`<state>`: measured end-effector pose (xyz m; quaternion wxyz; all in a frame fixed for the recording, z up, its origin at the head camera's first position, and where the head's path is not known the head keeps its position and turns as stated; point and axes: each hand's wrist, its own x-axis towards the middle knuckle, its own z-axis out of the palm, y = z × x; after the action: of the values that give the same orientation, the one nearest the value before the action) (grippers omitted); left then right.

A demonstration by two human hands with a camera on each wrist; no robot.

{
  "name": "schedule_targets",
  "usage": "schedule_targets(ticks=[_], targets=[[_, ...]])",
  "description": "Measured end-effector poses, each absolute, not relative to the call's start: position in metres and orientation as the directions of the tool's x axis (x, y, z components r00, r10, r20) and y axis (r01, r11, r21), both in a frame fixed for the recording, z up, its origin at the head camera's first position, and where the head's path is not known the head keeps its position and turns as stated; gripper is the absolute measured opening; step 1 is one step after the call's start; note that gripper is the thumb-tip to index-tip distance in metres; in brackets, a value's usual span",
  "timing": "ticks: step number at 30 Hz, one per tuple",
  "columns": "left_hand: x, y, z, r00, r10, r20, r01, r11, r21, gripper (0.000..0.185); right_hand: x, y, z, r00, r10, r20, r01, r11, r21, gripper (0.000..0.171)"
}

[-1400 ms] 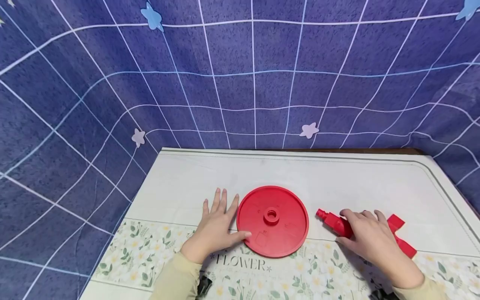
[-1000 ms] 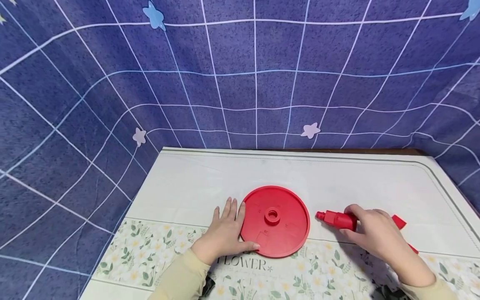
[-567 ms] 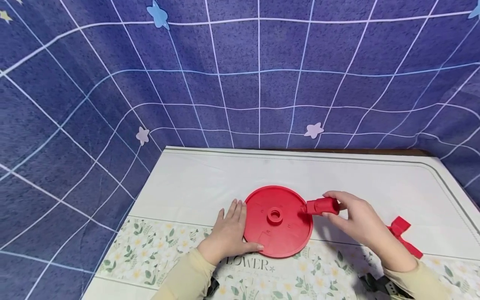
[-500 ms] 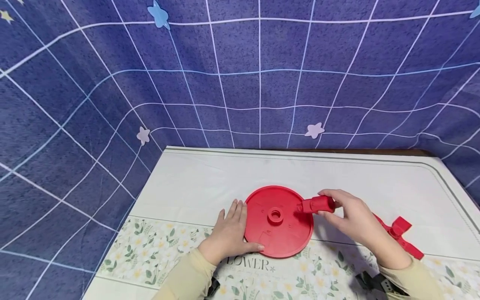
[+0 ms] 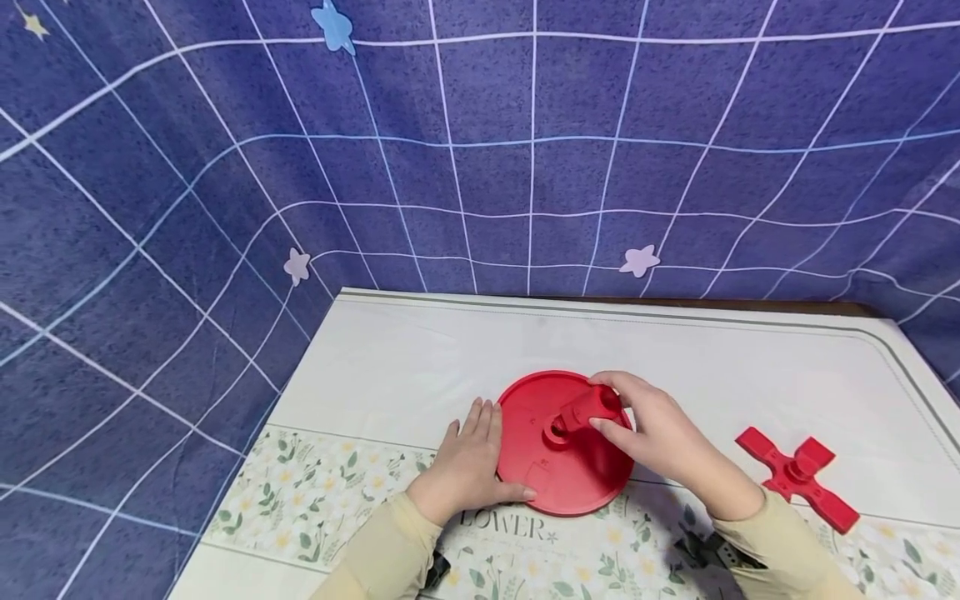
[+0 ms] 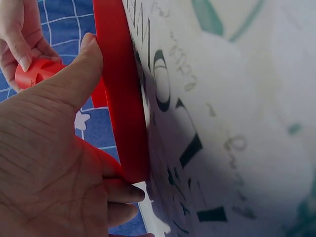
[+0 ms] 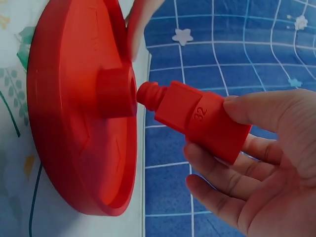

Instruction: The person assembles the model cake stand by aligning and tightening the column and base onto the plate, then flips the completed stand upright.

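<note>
A round red plastic disc (image 5: pixel 517 450) with a raised rim lies on the table, its hollow hub (image 7: pixel 114 94) facing up. My left hand (image 5: pixel 468 462) rests against its left edge, fingers straight and thumb (image 6: pixel 81 74) over the rim. With the right hand (image 5: pixel 663 429) I grip a red plastic connector (image 7: pixel 212 118) marked 32, thumb on one side and fingers on the other. Its threaded tip (image 7: pixel 150 96) points at the mouth of the hub, tilted and very close to it. The right wrist view does not show the tip inside.
To the right of the disc lies a red cross-shaped plastic piece (image 5: pixel 791 475) with flat arms. A white tablecloth (image 5: pixel 450 342) with a floral band covers the table. Behind and to the left hangs a blue curtain (image 5: pixel 480 167) with grid lines and stars.
My right hand has carried the connector left from beside the cross-shaped piece to the disc's hub, tilting it tip-down. The left hand has moved slightly onto the disc's edge.
</note>
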<state>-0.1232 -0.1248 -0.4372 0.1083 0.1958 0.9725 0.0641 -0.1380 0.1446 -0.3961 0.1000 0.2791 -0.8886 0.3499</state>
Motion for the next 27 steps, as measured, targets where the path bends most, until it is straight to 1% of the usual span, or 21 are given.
schedule_targets(ticks=[4,12,16,20,27], targets=[[-0.124,-0.124,-0.437,-0.901,0.389,-0.189,0.361,0.917,0.168,0.12,-0.139,0.137,-0.395,-0.81,-0.453,0.372,-0.586,0.618,-0.524,0.051],[-0.123,-0.125,-0.439,-0.903,0.382,-0.196,0.352,0.92,0.173,0.121,-0.14,0.124,-0.392,-0.726,-0.568,0.388,-0.687,0.62,-0.378,0.054],[-0.124,-0.124,-0.439,-0.903,0.385,-0.194,0.359,0.92,0.156,0.121,-0.141,0.12,-0.39,-0.704,-0.597,0.385,-0.708,0.624,-0.329,0.054],[-0.124,-0.124,-0.438,-0.9,0.389,-0.198,0.366,0.92,0.142,0.121,-0.142,0.117,-0.389,-0.703,-0.611,0.364,-0.711,0.627,-0.319,0.053],[-0.123,-0.125,-0.439,-0.899,0.389,-0.201,0.363,0.919,0.155,0.121,-0.143,0.112,-0.394,-0.738,-0.584,0.338,-0.675,0.637,-0.372,0.052]])
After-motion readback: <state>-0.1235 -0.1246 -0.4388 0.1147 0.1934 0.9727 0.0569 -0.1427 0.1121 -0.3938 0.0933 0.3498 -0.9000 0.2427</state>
